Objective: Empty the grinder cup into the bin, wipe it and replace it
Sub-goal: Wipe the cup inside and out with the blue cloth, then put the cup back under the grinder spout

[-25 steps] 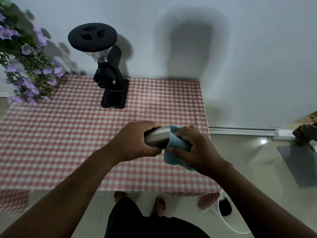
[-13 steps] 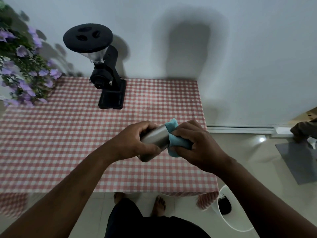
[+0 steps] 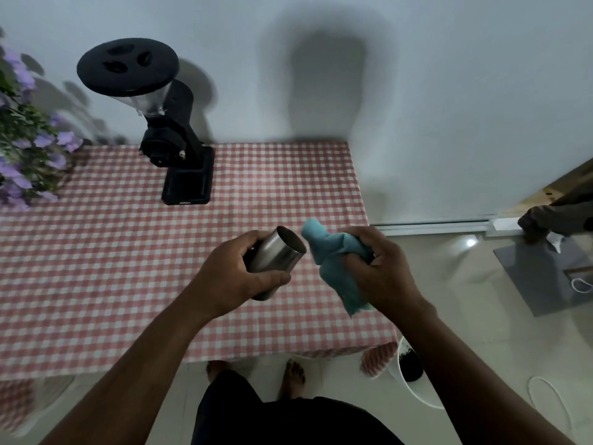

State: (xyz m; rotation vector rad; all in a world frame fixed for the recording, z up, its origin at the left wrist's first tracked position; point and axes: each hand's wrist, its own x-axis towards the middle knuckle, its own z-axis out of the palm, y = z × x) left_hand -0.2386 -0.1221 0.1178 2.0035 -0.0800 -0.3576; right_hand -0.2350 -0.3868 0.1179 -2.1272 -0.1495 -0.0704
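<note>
My left hand (image 3: 239,273) grips the steel grinder cup (image 3: 278,255), tilted with its open mouth up and to the right, above the checked table (image 3: 96,268). My right hand (image 3: 380,271) clutches a bunched blue cloth (image 3: 333,261), a small gap to the right of the cup's mouth. The black grinder (image 3: 170,130) stands at the back of the table, its base tray (image 3: 187,187) bare. The white bin (image 3: 414,377), dark grounds inside, sits on the floor under the table's right front corner, partly hidden by my right forearm.
Purple flowers (image 3: 22,149) crowd the table's back left. A white wall runs behind. On the floor to the right lie a grey mat (image 3: 545,277) and a white cord (image 3: 552,399). My bare feet (image 3: 256,374) stand at the table's front edge.
The cloth was pressed into the cup's mouth before. My right hand has drawn it out to the right, and the cup's open mouth now shows.
</note>
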